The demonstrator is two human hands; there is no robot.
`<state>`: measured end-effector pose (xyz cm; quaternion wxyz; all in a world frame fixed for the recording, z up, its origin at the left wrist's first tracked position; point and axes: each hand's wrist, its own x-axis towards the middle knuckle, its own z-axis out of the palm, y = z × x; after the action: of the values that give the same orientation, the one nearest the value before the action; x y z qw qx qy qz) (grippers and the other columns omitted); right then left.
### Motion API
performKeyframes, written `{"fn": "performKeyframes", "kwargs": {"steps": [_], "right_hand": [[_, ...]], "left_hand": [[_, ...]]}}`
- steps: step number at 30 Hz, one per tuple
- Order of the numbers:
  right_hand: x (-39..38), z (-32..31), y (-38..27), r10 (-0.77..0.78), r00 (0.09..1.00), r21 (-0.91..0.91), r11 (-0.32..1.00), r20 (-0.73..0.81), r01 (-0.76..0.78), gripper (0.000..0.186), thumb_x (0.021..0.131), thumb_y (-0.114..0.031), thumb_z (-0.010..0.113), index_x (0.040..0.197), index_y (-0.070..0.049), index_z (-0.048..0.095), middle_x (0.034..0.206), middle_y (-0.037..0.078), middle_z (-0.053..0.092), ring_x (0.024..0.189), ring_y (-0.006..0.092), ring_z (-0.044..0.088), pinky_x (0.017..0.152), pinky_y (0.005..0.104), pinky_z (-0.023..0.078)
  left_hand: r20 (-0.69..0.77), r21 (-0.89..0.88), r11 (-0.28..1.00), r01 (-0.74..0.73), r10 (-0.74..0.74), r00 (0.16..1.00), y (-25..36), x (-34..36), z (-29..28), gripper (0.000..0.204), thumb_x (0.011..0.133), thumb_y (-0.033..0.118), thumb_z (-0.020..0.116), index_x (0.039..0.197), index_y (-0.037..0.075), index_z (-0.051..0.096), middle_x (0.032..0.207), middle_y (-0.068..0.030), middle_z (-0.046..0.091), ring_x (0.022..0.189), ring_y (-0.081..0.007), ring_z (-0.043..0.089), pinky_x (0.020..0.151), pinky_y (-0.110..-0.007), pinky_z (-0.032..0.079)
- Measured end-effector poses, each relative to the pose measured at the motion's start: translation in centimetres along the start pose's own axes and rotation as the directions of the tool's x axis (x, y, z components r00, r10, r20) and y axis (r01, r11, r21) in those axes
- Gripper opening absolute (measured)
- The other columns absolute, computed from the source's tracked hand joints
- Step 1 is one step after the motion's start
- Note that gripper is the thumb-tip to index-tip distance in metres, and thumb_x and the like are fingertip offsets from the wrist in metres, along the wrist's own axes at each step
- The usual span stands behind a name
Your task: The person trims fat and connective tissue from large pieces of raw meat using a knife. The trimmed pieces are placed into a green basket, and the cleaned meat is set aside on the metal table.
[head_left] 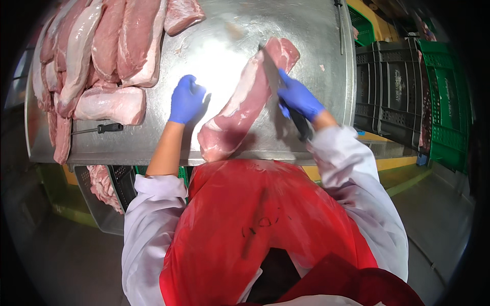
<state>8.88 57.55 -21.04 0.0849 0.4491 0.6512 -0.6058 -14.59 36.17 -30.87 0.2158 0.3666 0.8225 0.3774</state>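
A long pork loin [235,117] with a pale fat strip lies diagonally on the steel table [224,30]. My right hand [298,97], in a blue glove, grips a large knife [273,71] by its dark handle, with the blade tip over the loin's far end. Left of the loin, my left hand [186,99], also gloved, has its fingers curled with nothing visible in them. Many more meat pieces [127,35] are piled at the table's left.
A sharpening steel [109,128] lies below the pile. Dark crates [385,97] and a green crate [449,102] stand at the right, and another crate of meat [102,188] sits under the table's front left. A second rod tool [340,20] lies by the right edge.
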Motion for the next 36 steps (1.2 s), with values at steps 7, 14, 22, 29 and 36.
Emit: {"fn": "performKeyframes", "kwargs": {"steps": [7,14,22,29,36], "right_hand": [[-11.7,-6.1,-2.1,0.087,0.996,0.294,0.953,-0.029,-0.075,0.070,0.091,-0.001,0.051,0.156,-0.017,0.029,0.066,0.004,0.057,0.044,0.0092,0.051,0.038,0.0244,0.041],[2.6,-3.2,4.1,-0.113,0.965,0.173,0.972,-0.236,0.156,0.076,0.092,-0.005,0.053,0.158,-0.018,0.019,0.070,0.007,0.063,0.050,0.0128,0.058,0.048,0.0296,0.051],[8.3,-0.7,2.2,-0.319,0.947,-0.276,0.913,-0.020,0.302,0.070,0.093,-0.020,0.048,0.157,-0.013,0.020,0.079,0.018,0.068,0.052,0.0246,0.064,0.054,0.0369,0.055],[2.2,-3.7,0.4,-0.081,0.945,-0.177,0.974,0.316,0.143,0.070,0.090,-0.007,0.048,0.156,-0.019,0.028,0.070,0.008,0.064,0.054,0.0128,0.060,0.060,0.0280,0.054],[2.4,-3.4,2.6,-0.173,0.911,-0.235,0.933,0.373,0.273,0.071,0.091,-0.006,0.046,0.157,-0.020,0.025,0.074,0.008,0.066,0.052,0.0122,0.059,0.056,0.0290,0.054]], "left_hand": [[-0.125,0.021,0.987,-0.158,0.159,0.979,4.8,9.3,6.3,0.047,0.083,0.037,0.075,0.104,-0.002,0.061,0.080,-0.0120,0.065,0.074,-0.0207,0.066,0.069,-0.033,0.054],[0.542,0.323,0.946,-0.030,-0.159,0.826,5.7,16.9,11.9,0.034,0.074,0.028,0.070,0.085,-0.004,0.071,0.081,-0.0180,0.071,0.070,-0.0254,0.067,0.067,-0.034,0.052],[0.354,0.160,0.986,-0.053,-0.007,0.935,6.3,15.3,11.4,0.016,0.083,0.014,0.063,0.082,0.000,0.071,0.073,-0.0100,0.069,0.065,-0.0165,0.063,0.063,-0.030,0.049],[0.390,0.293,0.902,-0.316,0.189,0.901,4.9,15.1,10.3,0.014,0.087,0.012,0.062,0.084,0.001,0.070,0.075,-0.0064,0.067,0.067,-0.0127,0.060,0.062,-0.029,0.047],[0.373,-0.084,0.995,-0.056,0.083,0.924,5.6,16.1,9.1,0.014,0.091,0.014,0.063,0.086,0.001,0.069,0.074,-0.0035,0.064,0.062,-0.0111,0.055,0.058,-0.026,0.044]]}}
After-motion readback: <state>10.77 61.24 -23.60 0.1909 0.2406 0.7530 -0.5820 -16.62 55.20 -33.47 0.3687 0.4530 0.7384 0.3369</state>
